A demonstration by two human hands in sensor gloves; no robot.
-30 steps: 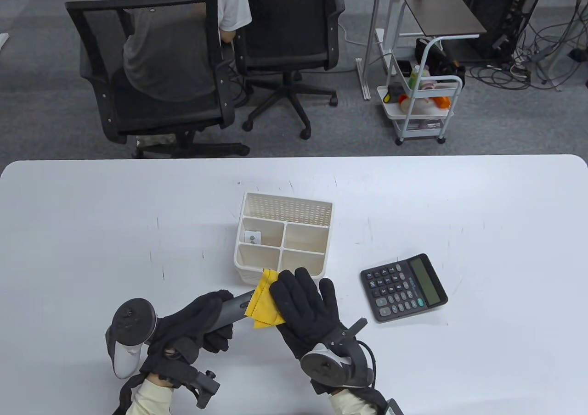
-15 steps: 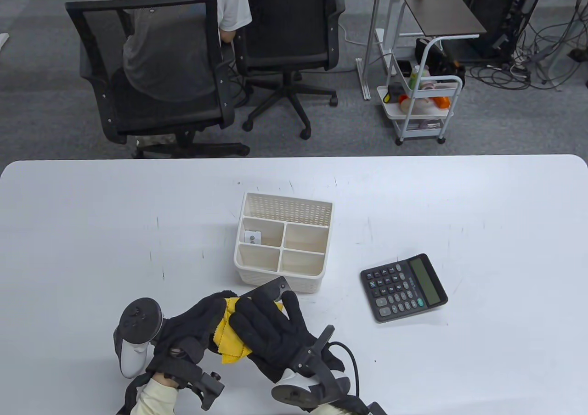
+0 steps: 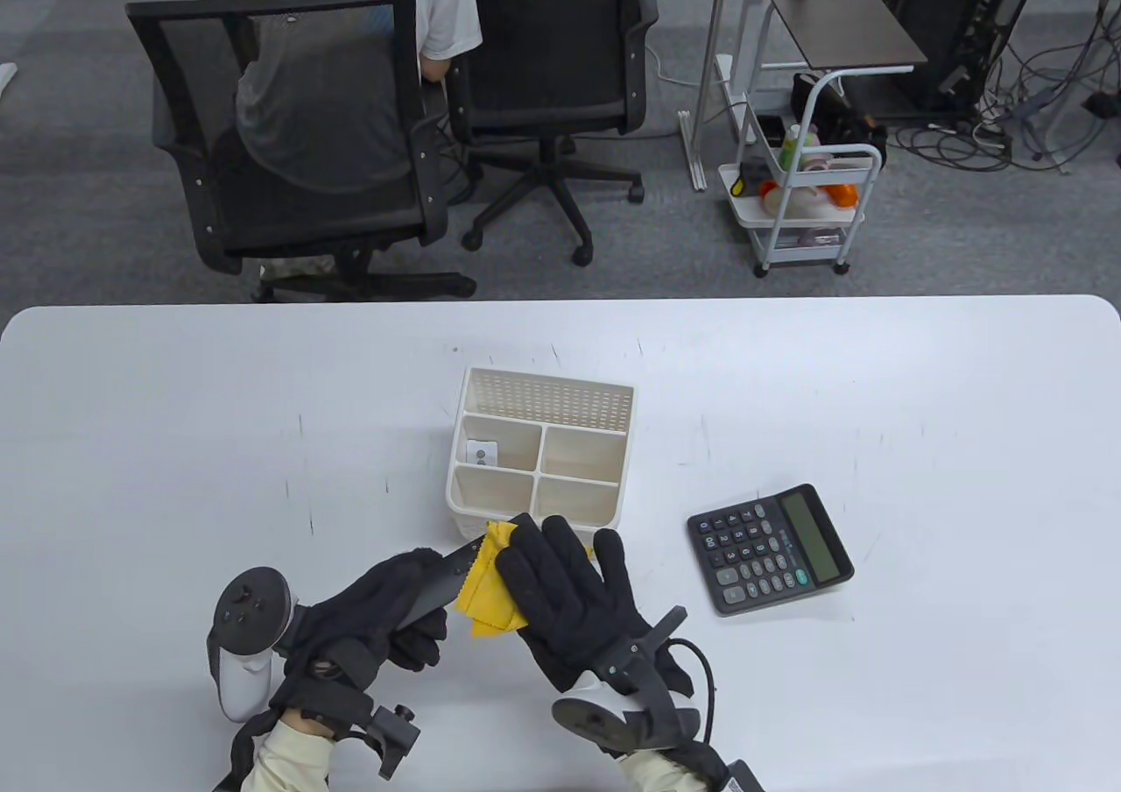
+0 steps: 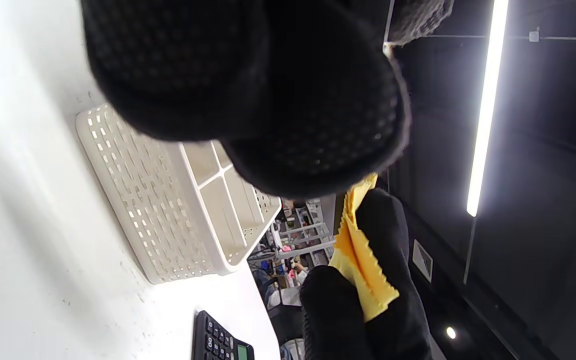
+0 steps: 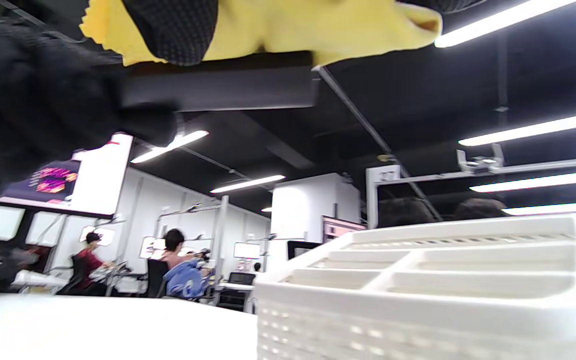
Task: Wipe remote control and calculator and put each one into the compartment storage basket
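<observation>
Remote control (image 3: 442, 583) mid-wipe, held above the table (image 3: 920, 389) just in front of the storage basket (image 3: 543, 406).
Calculator (image 3: 769, 548) lies right of the basket, untouched, nearer the right hand (image 3: 574, 604). Remote's long axis runs lower-left to upper-right, tip toward the basket. Left hand (image 3: 372, 621) fingers curl round its near end; right hand fingers lie flat, pressing the yellow cloth (image 3: 486, 586) on it. Versus 0.5 s ago: cloth and right hand slid toward the tip.

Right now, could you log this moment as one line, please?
left hand holds remote | right hand wiping, cloth | calculator waiting
</observation>
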